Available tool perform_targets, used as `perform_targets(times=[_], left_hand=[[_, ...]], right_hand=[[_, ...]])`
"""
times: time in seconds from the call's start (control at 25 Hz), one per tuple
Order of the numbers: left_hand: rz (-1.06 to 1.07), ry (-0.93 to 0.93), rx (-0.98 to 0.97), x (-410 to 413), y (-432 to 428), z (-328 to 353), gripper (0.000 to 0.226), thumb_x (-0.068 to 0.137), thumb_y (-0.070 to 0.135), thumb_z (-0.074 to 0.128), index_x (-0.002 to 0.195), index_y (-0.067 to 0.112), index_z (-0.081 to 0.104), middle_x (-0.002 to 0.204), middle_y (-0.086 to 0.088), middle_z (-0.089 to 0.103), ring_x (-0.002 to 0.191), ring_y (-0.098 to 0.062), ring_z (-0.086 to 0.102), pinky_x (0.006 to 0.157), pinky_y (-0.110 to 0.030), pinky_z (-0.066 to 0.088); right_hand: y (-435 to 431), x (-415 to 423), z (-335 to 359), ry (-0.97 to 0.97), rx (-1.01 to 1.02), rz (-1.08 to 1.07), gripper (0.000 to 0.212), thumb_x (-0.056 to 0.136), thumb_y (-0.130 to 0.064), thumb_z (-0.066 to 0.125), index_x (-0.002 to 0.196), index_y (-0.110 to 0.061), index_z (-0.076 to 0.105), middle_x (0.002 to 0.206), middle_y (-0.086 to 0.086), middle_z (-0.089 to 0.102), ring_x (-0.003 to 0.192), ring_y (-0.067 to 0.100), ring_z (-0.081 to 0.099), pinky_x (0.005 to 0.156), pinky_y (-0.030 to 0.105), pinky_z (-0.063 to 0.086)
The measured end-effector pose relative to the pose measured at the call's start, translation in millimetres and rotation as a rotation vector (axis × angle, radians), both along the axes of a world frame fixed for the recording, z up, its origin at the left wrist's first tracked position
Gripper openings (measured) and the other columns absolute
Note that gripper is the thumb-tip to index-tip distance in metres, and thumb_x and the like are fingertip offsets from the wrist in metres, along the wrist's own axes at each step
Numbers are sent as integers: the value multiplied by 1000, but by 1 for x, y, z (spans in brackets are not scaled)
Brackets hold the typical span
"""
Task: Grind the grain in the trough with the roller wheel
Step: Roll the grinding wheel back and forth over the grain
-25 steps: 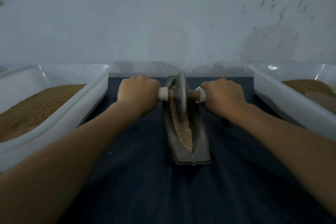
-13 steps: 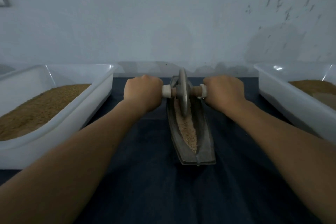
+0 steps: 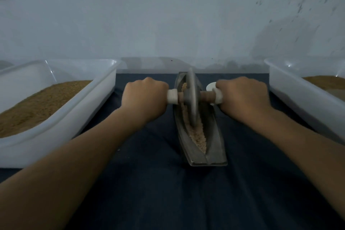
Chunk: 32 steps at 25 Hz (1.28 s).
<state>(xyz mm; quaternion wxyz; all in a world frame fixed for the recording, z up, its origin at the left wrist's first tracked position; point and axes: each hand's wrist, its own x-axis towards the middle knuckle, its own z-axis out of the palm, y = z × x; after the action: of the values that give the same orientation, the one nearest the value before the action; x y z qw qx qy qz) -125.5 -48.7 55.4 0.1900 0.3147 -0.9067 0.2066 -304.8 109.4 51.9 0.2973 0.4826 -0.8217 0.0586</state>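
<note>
A dark blue cloth [image 3: 168, 192] covers the work surface, wrinkled and dim in the low light. 2 bare forearms reach across it from the bottom corners.

Between them a long grey trough [image 3: 214, 147] lies on the cloth, running away from the viewer, its blunt near end well ahead of the elbows. Pale, coarse grain [image 3: 198, 136] fills its narrow groove from just short of that end to the far half.

There the roller wheel [image 3: 192, 97], a grey disc, stands on edge with its lower rim sunk in the grain. A wooden axle [image 3: 207, 95] runs through its centre. The left hand [image 3: 144, 97] is clenched round the left handle and the right hand [image 3: 242, 97] round the right one, knuckles up, with a white collar showing just inside each fist.

A white plastic tub [image 3: 56, 123] flanks the cloth on the left, heaped with brown meal [image 3: 37, 104]. A 2nd white tub [image 3: 298, 95] on the right holds a similar brown heap [image 3: 324, 80].

Behind everything a pale ledge [image 3: 149, 63] meets a grey-white wall [image 3: 168, 15], flecked with dark streaks at the upper right.
</note>
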Motion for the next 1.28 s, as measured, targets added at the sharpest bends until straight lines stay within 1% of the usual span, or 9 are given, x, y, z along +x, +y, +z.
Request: perform_targets(times=[0.16,0.32,0.4,0.6,0.72,0.92,1.04,1.16,1.28], left_hand=[[27,-39,75,-11,-5,10,4,89,27,59,92,26,61,76,2,50,62,-20,45,57,-33,34],[-199,64,-198,38,15,-3,31,66,37,67,67,33,36,54,11,22,41,-10,14,46,-19,11],[-238,90,-199,44,14,-1,38,58,38,66,65,35,29,51,12,19,39,-11,13,48,-16,8],[3,34,-2,-9,-6,2,6,87,29,59,85,27,55,69,4,43,55,-19,41,53,-32,31],[-3,-18,77,-13,-9,6,3,88,29,57,89,26,59,79,2,54,67,-23,49,59,-34,37],[-238,83,-141,42,9,-8,33,63,42,64,63,37,31,52,15,23,40,-8,19,46,-17,10],[-109,28,-59,20,4,-11,20,74,37,64,67,33,46,58,11,33,44,-11,28,45,-22,20],[-5,-16,141,-23,-17,9,9,88,29,57,93,27,64,77,3,53,66,-22,50,60,-34,38],[-18,-61,181,-24,-20,14,7,87,30,59,92,28,63,80,3,57,64,-20,49,58,-34,37]], right_hand=[[-16,-9,10,-101,88,-45,16,88,-35,66,84,-27,52,84,-3,64,72,22,57,59,30,39],[43,6,-4,171,-77,159,36,65,-47,67,70,-30,36,52,-15,20,41,5,19,43,16,13],[49,3,2,163,-50,184,42,60,-51,69,71,-31,34,50,-16,16,39,5,18,44,15,12],[-13,0,5,-54,43,-53,16,85,-34,68,83,-28,53,76,-8,56,64,18,48,55,28,31],[-15,-5,12,-109,109,-54,10,88,-36,65,87,-29,58,82,-5,60,67,18,50,56,29,34],[36,3,5,240,-75,204,39,56,-51,64,65,-30,33,52,-17,11,44,-2,6,48,13,5],[12,-1,2,175,60,52,32,67,-46,67,66,-31,40,52,-15,27,42,6,23,46,17,14],[-33,-10,11,-67,90,-53,17,87,-36,67,79,-28,54,79,-5,60,67,20,51,56,28,36],[-29,-10,17,-94,123,-38,9,87,-34,67,86,-29,59,83,-3,62,71,20,55,58,29,38]])
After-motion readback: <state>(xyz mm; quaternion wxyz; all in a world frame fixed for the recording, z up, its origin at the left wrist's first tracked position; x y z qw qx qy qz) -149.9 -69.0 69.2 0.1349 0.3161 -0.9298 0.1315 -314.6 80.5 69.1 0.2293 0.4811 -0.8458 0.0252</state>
